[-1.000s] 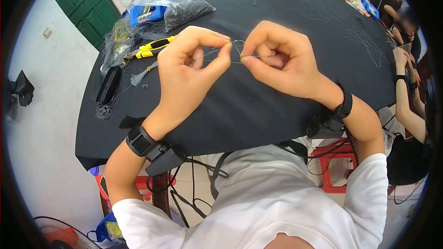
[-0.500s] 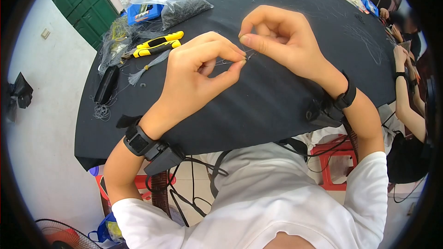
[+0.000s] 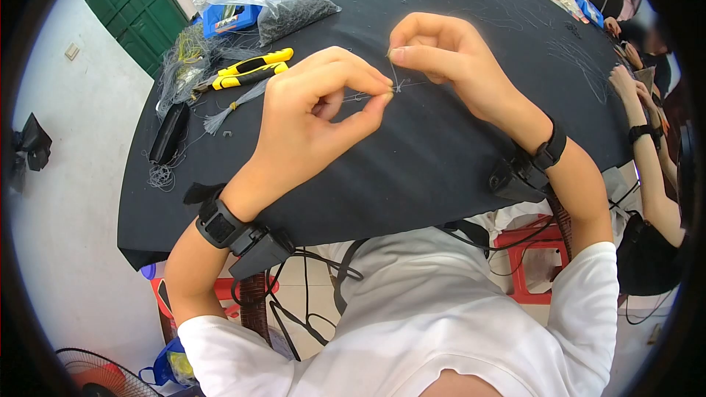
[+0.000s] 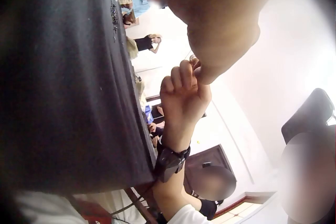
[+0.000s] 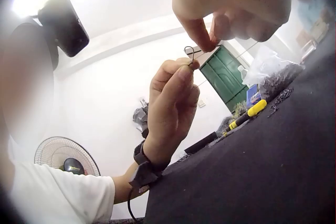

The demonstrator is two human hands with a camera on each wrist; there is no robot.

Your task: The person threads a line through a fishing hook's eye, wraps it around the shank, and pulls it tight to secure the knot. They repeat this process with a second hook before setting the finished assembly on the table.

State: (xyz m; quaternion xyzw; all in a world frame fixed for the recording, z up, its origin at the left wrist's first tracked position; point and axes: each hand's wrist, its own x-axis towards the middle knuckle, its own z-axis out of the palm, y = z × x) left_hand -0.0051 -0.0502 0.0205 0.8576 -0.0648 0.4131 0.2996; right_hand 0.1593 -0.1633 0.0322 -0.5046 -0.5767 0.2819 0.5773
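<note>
Both hands are raised above the black-covered table, close together. The left hand pinches a fine fishing line between thumb and forefinger. In the right wrist view a small dark loop stands up from the left fingertips. Higher and to the right, the right hand has thumb and forefinger pressed together on the upper end of the fishing line. That short length runs down to the left fingertips, where small whitish strands stick out. A thin strand also trails left behind the left hand.
Left of the hands lie yellow-and-black pliers, a tied bundle of line and a black cylindrical case. Behind them stand a blue box and a clear bag of dark small pieces. Another person's arms are at right.
From close beside the left hand, the right hand let its strand go slack and rose. It now holds a short line upward. The left hand shifted slightly right and down, keeping its pinch.
</note>
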